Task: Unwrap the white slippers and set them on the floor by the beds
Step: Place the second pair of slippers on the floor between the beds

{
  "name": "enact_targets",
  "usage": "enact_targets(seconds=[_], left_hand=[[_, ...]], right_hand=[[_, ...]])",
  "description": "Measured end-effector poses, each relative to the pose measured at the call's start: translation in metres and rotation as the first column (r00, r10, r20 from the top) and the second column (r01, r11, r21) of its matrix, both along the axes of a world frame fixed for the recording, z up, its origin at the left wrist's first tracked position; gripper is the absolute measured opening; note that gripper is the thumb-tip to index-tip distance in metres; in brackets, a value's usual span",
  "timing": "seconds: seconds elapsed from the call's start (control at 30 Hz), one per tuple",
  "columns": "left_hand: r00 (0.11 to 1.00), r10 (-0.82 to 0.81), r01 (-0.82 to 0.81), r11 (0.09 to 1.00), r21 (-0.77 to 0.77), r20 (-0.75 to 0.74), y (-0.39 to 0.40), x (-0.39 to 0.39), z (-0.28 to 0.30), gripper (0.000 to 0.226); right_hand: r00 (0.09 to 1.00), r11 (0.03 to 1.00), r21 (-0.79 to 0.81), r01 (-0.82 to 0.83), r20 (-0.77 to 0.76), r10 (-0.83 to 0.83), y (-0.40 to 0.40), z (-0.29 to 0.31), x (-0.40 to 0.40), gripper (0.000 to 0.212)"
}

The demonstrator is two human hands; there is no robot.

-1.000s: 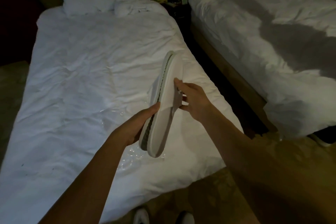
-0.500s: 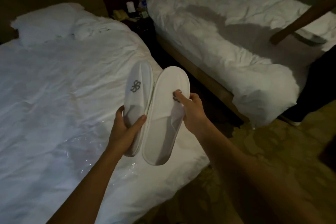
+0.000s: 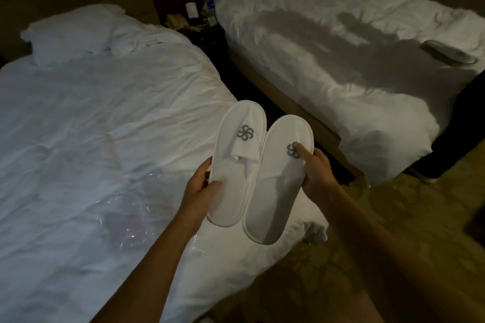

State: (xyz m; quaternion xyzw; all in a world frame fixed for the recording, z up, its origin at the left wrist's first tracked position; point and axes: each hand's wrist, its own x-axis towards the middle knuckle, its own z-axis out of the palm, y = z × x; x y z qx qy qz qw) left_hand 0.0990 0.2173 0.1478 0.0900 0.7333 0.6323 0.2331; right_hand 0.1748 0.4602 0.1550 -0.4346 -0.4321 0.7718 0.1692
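Note:
Two white slippers with a grey flower logo are held side by side, tops up, over the foot corner of the left bed. My left hand grips the heel half of the left slipper. My right hand holds the right slipper by its outer edge, forefinger resting on the logo. Crumpled clear plastic wrap lies on the left bed below my left arm.
A second bed stands to the right with another slipper lying on it. A dark gap runs between the beds to a nightstand with small items. Patterned carpet covers the floor at the right and front.
The two slippers, first stacked together on edge, were separated and turned tops up, one in each hand. The view swung right. The other person's arm over the right bed is gone.

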Motion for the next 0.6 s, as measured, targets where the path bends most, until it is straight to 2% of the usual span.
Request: enact_targets(seconds=[0.07, 0.17, 0.37, 0.47, 0.6], left_hand=[[0.999, -0.018, 0.017, 0.999, 0.036, 0.043, 0.004, 0.002, -0.002, 0.054], [0.997, -0.035, 0.030, 0.997, 0.065, 0.075, 0.011, 0.003, -0.007, 0.048], [0.986, 0.037, -0.058, 0.991, 0.123, 0.164, 0.031, 0.008, -0.018, 0.034], [0.979, 0.033, -0.067, 0.984, 0.167, 0.199, 0.047, 0.007, -0.019, 0.037], [0.962, -0.088, 0.020, 0.967, 0.255, 0.259, 0.071, 0.002, -0.019, 0.049]], right_hand=[[1.000, 1.000, -0.012, 0.011, -0.006, -0.011, 0.004, -0.001, 0.005, 0.035], [0.999, 0.999, -0.029, 0.034, -0.014, -0.034, 0.011, -0.005, 0.011, 0.040], [0.998, 0.996, -0.051, 0.067, -0.014, -0.068, 0.028, -0.009, 0.022, 0.045], [0.994, 0.993, -0.045, 0.105, -0.031, -0.107, 0.039, -0.012, 0.024, 0.043], [0.988, 0.986, -0.078, 0.148, -0.019, -0.150, 0.054, -0.015, 0.022, 0.043]])
